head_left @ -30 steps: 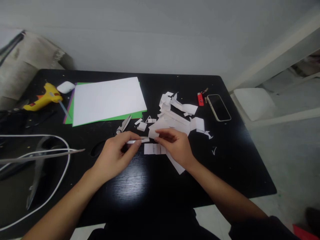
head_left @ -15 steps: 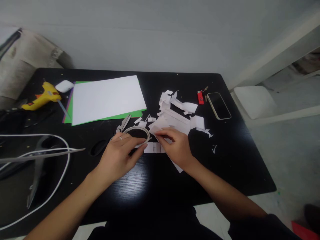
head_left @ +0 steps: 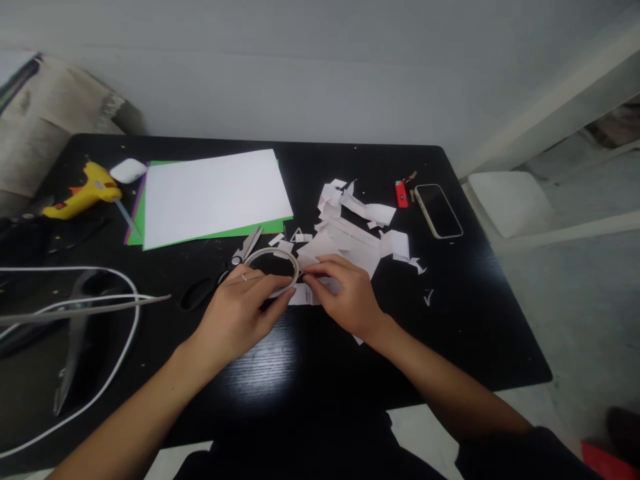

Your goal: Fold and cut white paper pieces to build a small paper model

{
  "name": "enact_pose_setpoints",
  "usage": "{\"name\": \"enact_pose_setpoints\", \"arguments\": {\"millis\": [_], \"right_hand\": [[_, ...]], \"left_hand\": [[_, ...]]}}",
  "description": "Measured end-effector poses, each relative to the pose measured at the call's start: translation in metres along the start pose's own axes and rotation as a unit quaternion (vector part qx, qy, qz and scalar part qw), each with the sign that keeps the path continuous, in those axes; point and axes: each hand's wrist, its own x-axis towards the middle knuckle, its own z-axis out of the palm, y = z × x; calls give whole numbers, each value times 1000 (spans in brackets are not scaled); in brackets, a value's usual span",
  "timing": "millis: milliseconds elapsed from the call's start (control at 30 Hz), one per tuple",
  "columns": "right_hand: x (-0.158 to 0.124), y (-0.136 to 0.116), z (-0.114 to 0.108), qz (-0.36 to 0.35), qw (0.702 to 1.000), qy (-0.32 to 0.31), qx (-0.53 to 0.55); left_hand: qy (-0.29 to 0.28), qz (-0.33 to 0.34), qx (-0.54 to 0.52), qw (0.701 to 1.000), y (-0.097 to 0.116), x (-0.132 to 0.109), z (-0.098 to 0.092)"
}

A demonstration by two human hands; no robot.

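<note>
Black bench: left hand pinches tape roll near centre. Right hand at roll's 3 o'clock, fingertips nearly closed; cannot tell whether gripping. Paper scraps at 2 o'clock.

There is one tape roll, one pair of scissors, one glue gun and one phone

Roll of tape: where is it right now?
In the head view, the roll of tape is left of centre, held in the left hand, between the scissors and the right hand.
</note>
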Motion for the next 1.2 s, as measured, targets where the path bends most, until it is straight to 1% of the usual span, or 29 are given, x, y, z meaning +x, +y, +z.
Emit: {"name": "enact_pose_setpoints", "arguments": {"millis": [233, 433, 633, 767, 900, 1067, 1200], "right_hand": [[-1, 0, 2, -4, 1000, 4, 10], [-3, -3, 3, -19, 1000, -3, 10], [-4, -8, 4, -32, 999, 2, 16], [-5, -8, 5, -46, 999, 13, -2], [-6, -6, 6, -67, 997, 30, -20], [-5, -3, 7, -54, 998, 29, -24], [-2, 1, 6, -23, 1000, 4, 19]], "left_hand": [[-9, 1, -15, 1000, 0, -1, 1], [-16, -40, -23, 999, 3, 2, 0], [-60, -75, 15, 995, 0, -1, 3], [-78, -103, 11, 992, -3, -4, 5], [-100, -116, 22, 988, -4, -5, 5], [-112, -117, 30, 986, -4, -4, 4], [-131, -124, 12, 983, -4, -2, 0]]}}
